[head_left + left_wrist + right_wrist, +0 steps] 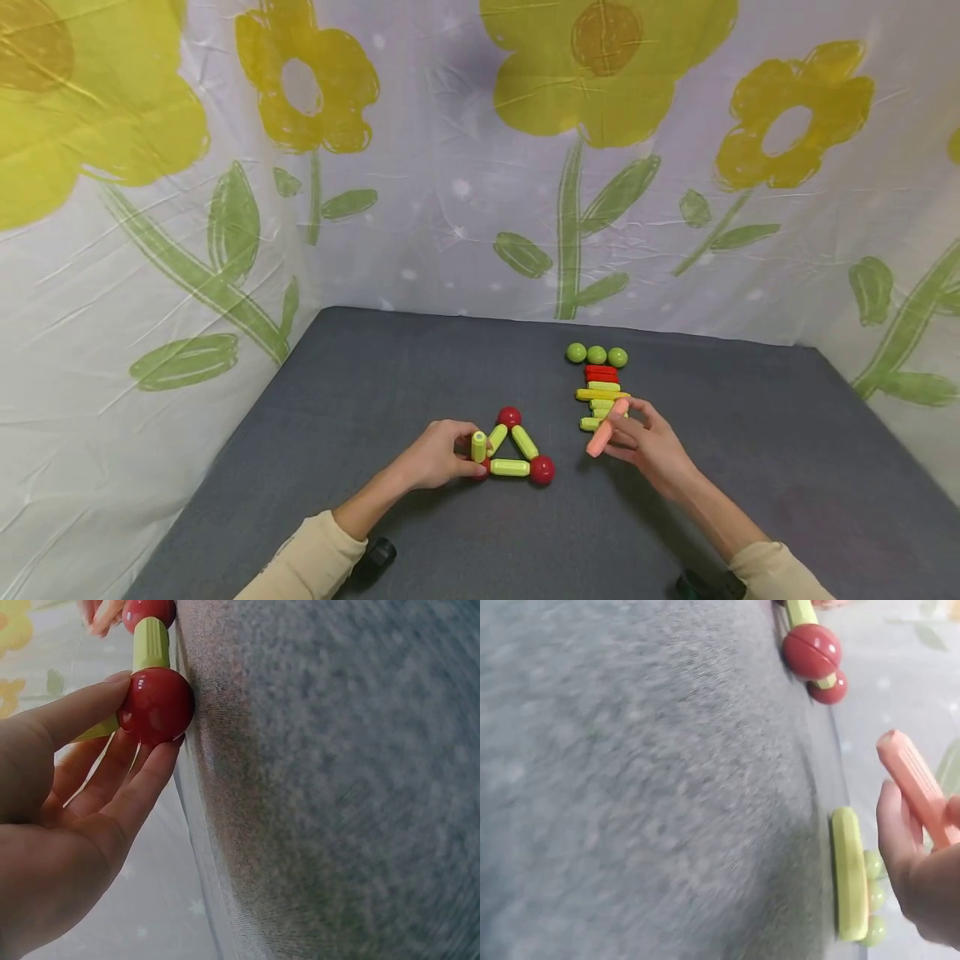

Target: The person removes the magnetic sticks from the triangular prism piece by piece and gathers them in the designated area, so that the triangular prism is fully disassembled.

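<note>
On the dark table lies a triangle of light-green rods (510,468) joined by red balls at its corners, one being the right-hand ball (542,470). My left hand (437,454) pinches the near left red ball (157,705) between thumb and fingers. Another light-green rod (478,447) stands upright over that ball, close to the fingers. To the right, my right hand (654,446) holds a salmon-pink rod (604,432) at a slant above the table; the rod's free end (894,742) points toward the triangle. Part of the left ball is hidden by fingers.
Behind the right hand lies a column of loose rods: red ones (602,374), a longer yellow one (602,394) and several light-green ones (590,424). Green balls (597,355) sit in a row at its far end. A flowered cloth (450,250) hangs around the table.
</note>
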A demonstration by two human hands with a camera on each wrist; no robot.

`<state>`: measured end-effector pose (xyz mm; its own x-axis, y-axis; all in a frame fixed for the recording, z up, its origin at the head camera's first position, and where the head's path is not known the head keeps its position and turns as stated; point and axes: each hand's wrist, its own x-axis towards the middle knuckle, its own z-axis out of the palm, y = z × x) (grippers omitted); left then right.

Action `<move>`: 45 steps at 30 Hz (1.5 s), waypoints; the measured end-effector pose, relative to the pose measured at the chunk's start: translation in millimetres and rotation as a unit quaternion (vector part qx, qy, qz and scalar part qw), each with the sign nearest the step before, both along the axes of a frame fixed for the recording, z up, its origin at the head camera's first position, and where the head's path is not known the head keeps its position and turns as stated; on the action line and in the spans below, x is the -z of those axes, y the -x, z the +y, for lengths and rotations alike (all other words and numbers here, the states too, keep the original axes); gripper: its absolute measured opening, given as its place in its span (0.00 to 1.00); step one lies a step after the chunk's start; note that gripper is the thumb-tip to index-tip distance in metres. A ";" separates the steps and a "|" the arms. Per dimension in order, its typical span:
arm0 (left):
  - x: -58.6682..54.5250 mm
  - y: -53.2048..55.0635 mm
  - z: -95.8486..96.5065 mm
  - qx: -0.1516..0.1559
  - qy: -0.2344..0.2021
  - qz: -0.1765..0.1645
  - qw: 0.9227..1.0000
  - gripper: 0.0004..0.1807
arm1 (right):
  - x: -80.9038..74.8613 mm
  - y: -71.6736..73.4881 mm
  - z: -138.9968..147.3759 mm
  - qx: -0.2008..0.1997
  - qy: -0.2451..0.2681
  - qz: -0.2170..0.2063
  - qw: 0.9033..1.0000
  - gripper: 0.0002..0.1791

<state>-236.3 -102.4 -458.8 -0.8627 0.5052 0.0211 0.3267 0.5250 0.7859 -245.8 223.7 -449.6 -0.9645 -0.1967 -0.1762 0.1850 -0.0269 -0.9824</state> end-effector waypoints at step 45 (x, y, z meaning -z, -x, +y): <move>2.1 0.9 -1.3 -0.010 0.028 0.004 1.000 0.11 | 8.9 -13.2 29.6 0.084 -0.039 -0.122 0.988 0.26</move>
